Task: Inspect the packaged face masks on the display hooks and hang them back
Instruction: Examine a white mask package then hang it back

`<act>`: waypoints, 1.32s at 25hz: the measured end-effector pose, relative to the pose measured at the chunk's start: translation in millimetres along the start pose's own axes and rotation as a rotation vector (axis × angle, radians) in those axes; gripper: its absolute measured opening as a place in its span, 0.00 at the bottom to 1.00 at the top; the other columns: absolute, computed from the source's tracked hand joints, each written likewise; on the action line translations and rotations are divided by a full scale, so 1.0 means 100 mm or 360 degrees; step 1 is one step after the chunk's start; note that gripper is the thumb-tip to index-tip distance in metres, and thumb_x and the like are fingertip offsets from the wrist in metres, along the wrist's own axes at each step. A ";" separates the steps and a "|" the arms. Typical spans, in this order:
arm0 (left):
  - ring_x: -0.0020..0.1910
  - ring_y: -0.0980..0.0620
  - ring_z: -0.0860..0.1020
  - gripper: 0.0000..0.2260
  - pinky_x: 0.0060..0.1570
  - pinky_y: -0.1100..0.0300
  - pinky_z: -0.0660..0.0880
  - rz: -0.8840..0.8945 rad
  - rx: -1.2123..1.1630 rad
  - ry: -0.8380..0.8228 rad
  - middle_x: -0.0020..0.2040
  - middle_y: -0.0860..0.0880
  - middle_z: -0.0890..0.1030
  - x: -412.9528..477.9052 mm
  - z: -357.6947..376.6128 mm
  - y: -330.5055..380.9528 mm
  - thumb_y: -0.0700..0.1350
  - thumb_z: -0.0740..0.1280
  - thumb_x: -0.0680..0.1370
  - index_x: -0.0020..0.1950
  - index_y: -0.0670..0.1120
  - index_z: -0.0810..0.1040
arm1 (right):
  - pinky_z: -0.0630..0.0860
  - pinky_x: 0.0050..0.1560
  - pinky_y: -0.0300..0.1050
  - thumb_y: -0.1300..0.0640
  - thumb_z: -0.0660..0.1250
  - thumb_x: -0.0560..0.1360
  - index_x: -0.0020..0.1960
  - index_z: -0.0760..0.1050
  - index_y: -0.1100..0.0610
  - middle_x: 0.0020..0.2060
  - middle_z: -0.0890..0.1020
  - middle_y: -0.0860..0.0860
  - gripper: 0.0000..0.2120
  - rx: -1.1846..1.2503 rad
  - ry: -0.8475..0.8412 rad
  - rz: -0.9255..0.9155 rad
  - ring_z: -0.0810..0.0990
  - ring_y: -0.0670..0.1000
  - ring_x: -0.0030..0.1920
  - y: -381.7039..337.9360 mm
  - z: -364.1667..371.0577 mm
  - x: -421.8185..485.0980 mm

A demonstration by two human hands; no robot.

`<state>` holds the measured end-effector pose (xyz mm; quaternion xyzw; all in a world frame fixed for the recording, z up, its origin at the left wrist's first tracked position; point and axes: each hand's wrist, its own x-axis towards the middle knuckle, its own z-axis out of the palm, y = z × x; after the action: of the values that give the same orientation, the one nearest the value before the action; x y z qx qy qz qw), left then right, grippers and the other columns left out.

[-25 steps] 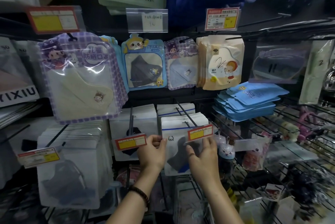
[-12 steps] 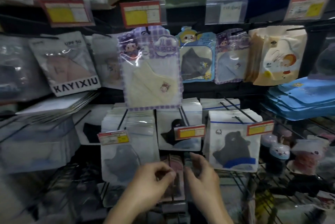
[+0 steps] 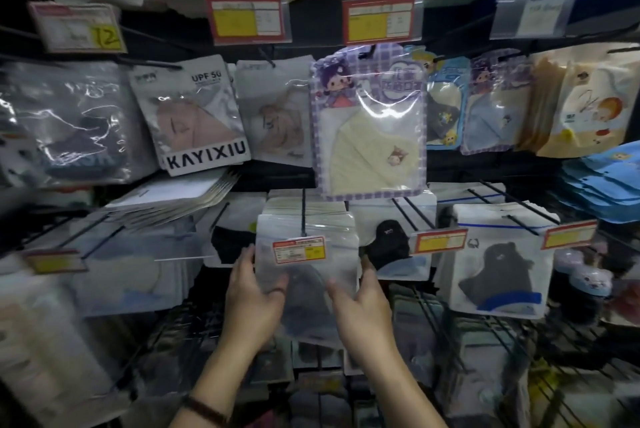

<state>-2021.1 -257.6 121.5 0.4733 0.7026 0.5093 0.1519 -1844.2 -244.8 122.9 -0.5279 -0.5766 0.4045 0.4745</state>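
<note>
**Head view: step in hand**

The front mask pouch (image 3: 308, 292) sits at the centre of the lower row. It is at the outer end of its display hook (image 3: 303, 209), just behind a red-and-yellow price tag (image 3: 299, 249). The left hand (image 3: 254, 292) grips the pouch's left edge, thumb across the front. The right hand (image 3: 362, 299) grips the right edge the same way.

Recommended handling:
- Support both edges evenly and keep the pouch flat and square to the hook.
- To draw it off, slide it forward along the rod and past the tag without bending either.
- To hang it back, line the punched hole up with the rod tip first. Then push the pouch home against the stack of matching pouches (image 3: 329, 209).
- Avoid creasing the film.

**Head view: limits**

- The hang hole is covered by the tag and glare, so it cannot be told whether the pouch is threaded on the hook.
- The mask shows only as a dark blur through frosted film.
- The tag print is illegible.
- The fingers behind the pouch are hidden.
- The left side and the lower racks are smeared.
</note>
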 end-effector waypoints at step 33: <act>0.37 0.62 0.84 0.06 0.40 0.72 0.79 0.0056 -0.0950 0.0500 0.41 0.55 0.88 -0.40 -0.14 -0.22 0.45 0.81 0.74 0.48 0.50 0.87 | 0.81 0.64 0.41 0.60 0.74 0.80 0.68 0.84 0.50 0.56 0.87 0.35 0.17 0.0453 0.0858 -0.0346 0.84 0.36 0.61 0.24 0.08 -0.52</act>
<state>-2021.5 -299.2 97.7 0.3356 0.5290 0.7618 0.1649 -1847.2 -293.2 92.1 -0.4797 -0.4207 0.2737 0.7197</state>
